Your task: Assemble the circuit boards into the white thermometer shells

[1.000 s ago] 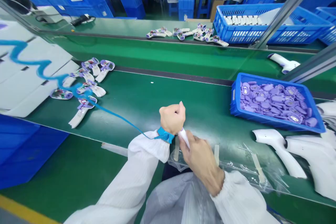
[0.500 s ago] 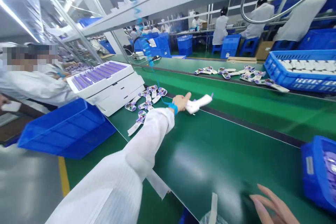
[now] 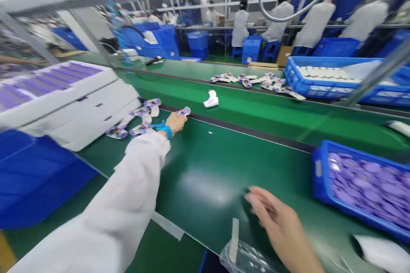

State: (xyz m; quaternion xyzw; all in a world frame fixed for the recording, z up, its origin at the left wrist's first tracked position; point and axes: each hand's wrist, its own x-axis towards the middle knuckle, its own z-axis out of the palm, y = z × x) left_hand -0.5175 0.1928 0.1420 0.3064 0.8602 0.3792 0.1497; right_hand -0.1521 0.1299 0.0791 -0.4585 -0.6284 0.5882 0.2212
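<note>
Green bench point(image 3: 198, 170) runs alongside a green belt point(image 3: 256, 108), with white trays point(image 3: 96, 108) at the left end and a blue bin point(image 3: 321, 172) of purple parts point(image 3: 368, 181) at the right. The left hand point(image 3: 176, 123) is closed on an open unit point(image 3: 183, 111) at the belt-side edge of the bench, just beside the loose units point(image 3: 141, 129). A white unit point(image 3: 212, 99) lies apart on the belt. The right hand point(image 3: 285, 226) is over the near bench, fingers loosely curled; blur makes it unclear whether it holds anything.

Handling: grip the shell, not the exposed insides. Lift clear of neighbouring units to avoid snagging. Hold the open face upward, as loose contents could spill. Route the wrist strap point(image 3: 164, 128) clear of the pile.
</note>
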